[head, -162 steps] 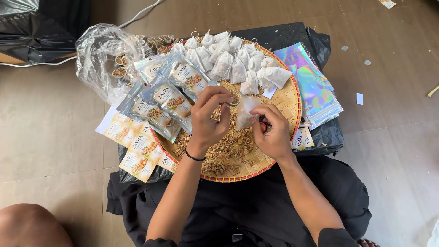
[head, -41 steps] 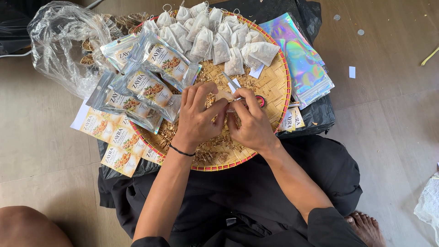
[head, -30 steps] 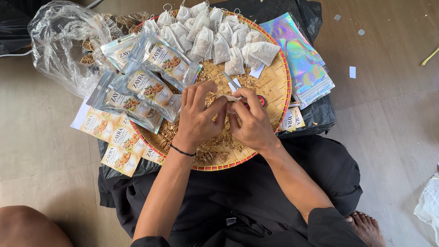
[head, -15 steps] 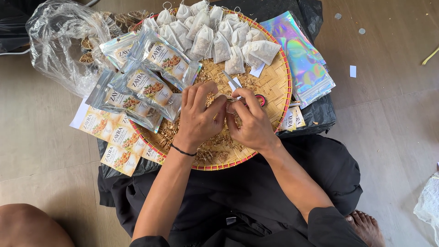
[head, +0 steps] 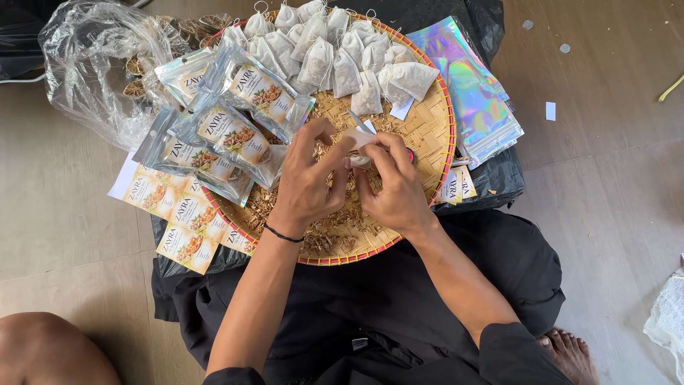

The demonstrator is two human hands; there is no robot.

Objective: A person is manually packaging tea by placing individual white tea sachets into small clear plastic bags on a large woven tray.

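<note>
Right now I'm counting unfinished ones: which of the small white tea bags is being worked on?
The white tea bag pinched between the left hand and right hand; the other tea bags lie along the woven tray's far rim.

One woven tray (head: 427,135) lies at the middle. At its far rim sit about thirteen small white filter bags (head: 317,60). Over its left rim lie four clear pouches (head: 231,135) with labels. Left of the tray, on the floor, lie about six printed cards (head: 174,214); two more cards (head: 454,187) lie at its right rim. One stack of shiny foil pouches (head: 474,96) lies right of the tray; how many it holds cannot be told. One crumpled clear plastic bag (head: 92,64) lies far left of it. Two hands work above the tray: left hand (head: 306,185), right hand (head: 395,189), with one small white bag (head: 360,142) between them.
</note>
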